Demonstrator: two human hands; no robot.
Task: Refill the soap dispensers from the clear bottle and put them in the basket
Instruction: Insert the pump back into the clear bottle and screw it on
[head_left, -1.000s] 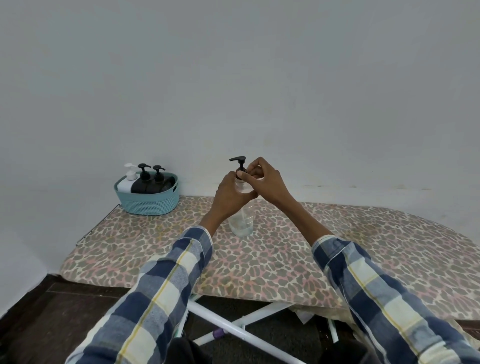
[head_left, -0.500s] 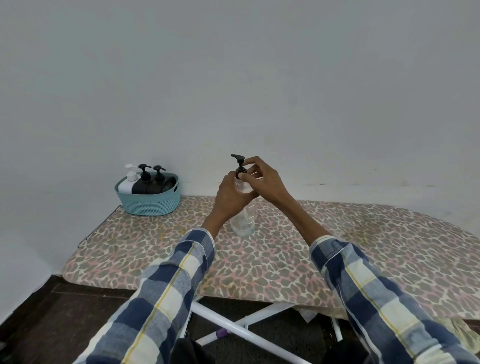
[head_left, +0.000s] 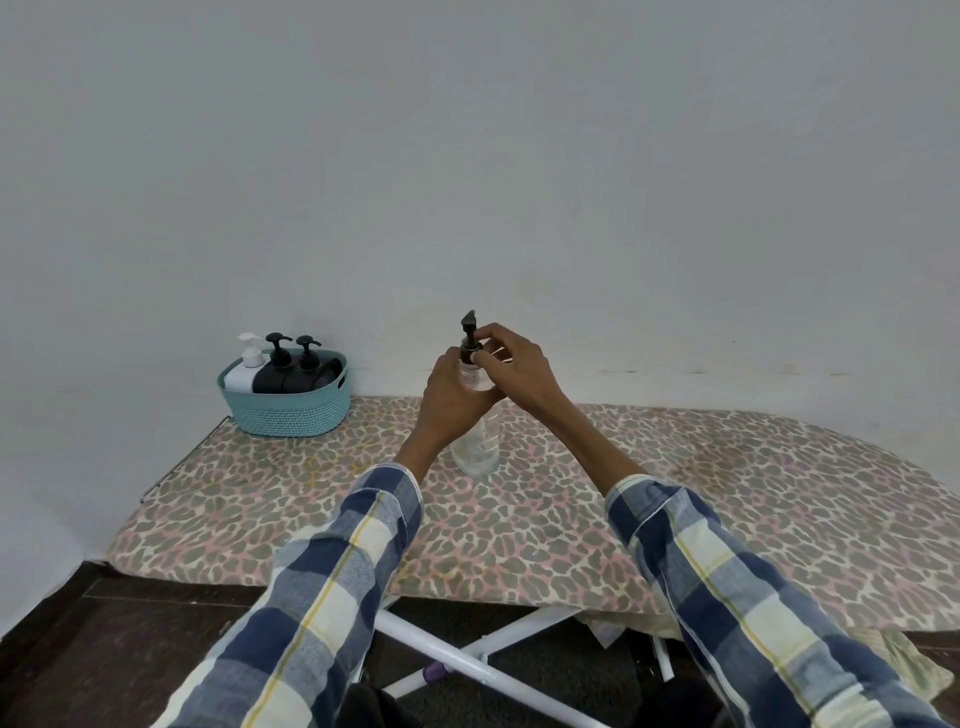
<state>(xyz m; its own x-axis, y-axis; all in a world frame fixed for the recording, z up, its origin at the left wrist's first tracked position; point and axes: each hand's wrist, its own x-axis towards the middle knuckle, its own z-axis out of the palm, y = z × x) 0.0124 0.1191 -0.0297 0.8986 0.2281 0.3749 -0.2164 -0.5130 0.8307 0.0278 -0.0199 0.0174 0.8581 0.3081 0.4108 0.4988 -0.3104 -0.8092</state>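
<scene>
A clear bottle (head_left: 477, 451) stands upright on the leopard-print ironing board (head_left: 571, 514), near its middle. My left hand (head_left: 453, 396) is wrapped around the bottle's upper body. My right hand (head_left: 511, 369) pinches the collar of the black pump cap (head_left: 469, 332) on the bottle's neck. The pump nozzle points away from me. At the board's far left sits a teal basket (head_left: 291, 410) holding a white dispenser (head_left: 244, 371) and two black dispensers (head_left: 283, 371).
A plain white wall rises right behind the board. White crossed legs (head_left: 467, 660) show under the board's near edge. Dark floor lies at lower left. The board's right half carries nothing but its cover.
The pump head has turned from pointing left to pointing away, twisted by my right hand's fingers. My left hand stays on the bottle. The basket is unchanged.
</scene>
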